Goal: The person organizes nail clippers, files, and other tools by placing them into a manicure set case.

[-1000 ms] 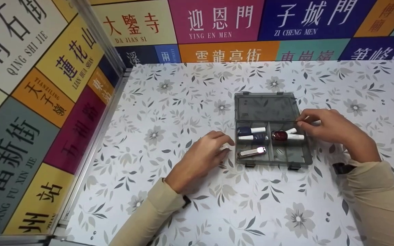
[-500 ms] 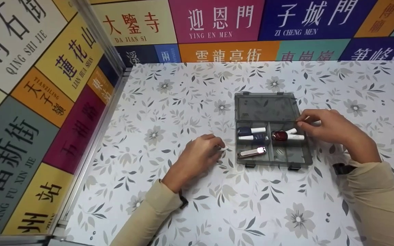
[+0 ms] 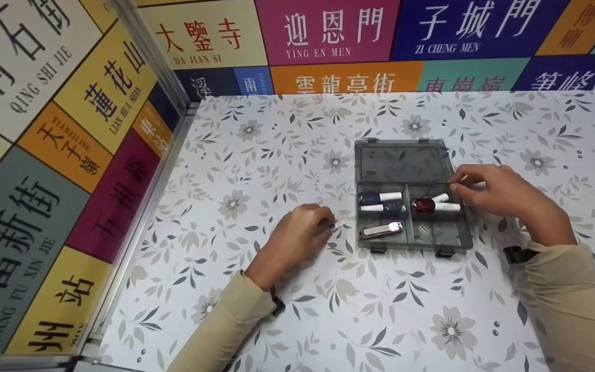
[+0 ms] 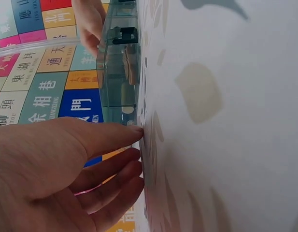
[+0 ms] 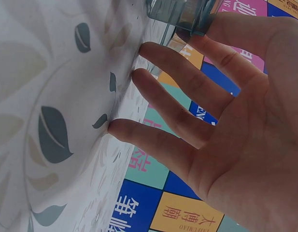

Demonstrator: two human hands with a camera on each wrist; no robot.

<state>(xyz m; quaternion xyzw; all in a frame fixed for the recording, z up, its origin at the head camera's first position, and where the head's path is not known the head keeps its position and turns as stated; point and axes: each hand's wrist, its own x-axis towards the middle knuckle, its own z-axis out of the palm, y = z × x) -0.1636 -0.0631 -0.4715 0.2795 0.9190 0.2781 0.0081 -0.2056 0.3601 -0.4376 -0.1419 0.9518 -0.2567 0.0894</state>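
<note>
In the head view, an open smoky see-through compartment box (image 3: 448, 227) lies on the table with its lid (image 3: 403, 161) folded back. Two dark blue nail polish bottles (image 3: 392, 208) with white caps lie in its upper left compartment, a nail clipper (image 3: 381, 230) below them. A dark red nail polish bottle (image 3: 423, 205) lies at the upper right, another white cap beside it. My right hand (image 3: 499, 190) pinches the box's right edge at the hinge. Left of the box, my left hand (image 3: 300, 235) has its fingertips down at the table, around a small shiny thing (image 3: 335, 226), mostly hidden.
A white tablecloth (image 3: 246, 155) with grey leaves and flowers covers the table. Colourful panels with Chinese lettering stand along the back (image 3: 328, 31) and the left side (image 3: 116, 98). Two dark latches (image 3: 444, 252) stick out at the box's front.
My left hand has drawn back leftward from the box's side, and a small shiny thing now shows at its fingertips. The right hand and the box stay in place.
</note>
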